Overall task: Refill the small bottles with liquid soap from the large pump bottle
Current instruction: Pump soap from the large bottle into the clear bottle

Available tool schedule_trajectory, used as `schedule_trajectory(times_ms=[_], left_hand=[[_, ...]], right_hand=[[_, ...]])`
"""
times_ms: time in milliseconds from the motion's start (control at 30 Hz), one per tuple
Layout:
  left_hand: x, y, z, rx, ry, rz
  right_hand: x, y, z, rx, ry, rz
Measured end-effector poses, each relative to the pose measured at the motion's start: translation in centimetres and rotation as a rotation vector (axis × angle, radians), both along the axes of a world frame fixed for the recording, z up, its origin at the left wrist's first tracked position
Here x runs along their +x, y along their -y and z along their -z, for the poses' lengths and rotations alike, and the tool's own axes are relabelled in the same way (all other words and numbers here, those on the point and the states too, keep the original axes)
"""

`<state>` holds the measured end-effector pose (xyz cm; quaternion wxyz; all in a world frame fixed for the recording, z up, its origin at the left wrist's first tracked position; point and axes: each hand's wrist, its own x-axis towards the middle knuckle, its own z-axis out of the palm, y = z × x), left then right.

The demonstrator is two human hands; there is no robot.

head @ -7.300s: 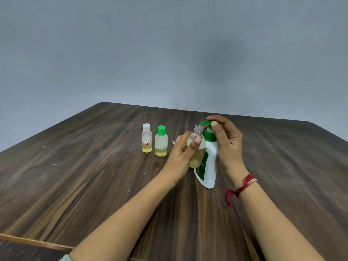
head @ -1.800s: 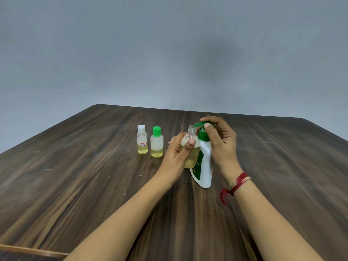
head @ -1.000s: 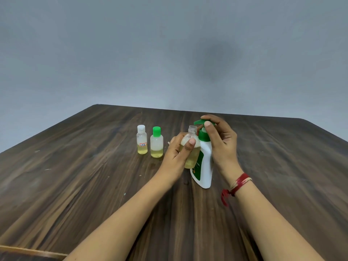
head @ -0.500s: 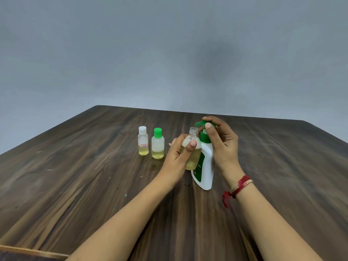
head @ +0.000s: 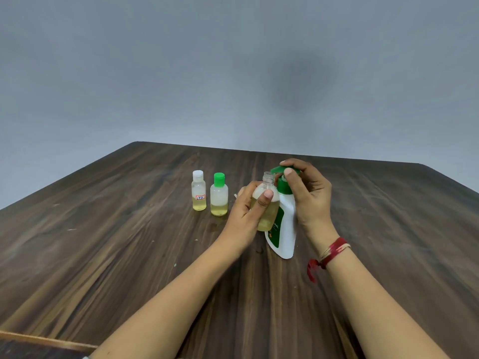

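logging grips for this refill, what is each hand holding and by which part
The left hand grips the open small bottle round its body; the right hand curls its fingers over the green pump head of the large pump bottle.

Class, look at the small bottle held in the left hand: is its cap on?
No, the small bottle that the left hand grips shows a bare, open neck beside the pump bottle.
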<state>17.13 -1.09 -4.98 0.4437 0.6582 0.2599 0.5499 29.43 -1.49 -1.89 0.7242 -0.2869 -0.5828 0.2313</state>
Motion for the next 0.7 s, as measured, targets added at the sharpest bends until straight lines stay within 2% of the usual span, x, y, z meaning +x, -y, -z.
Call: schedule_trajectory(times_ms=[700], left_hand=[[0.08,-0.18,0.20,0.001,-0.003,-0.010]], right_hand=[[0.19,-0.05,0.27,-0.030,-0.008,-0.005]])
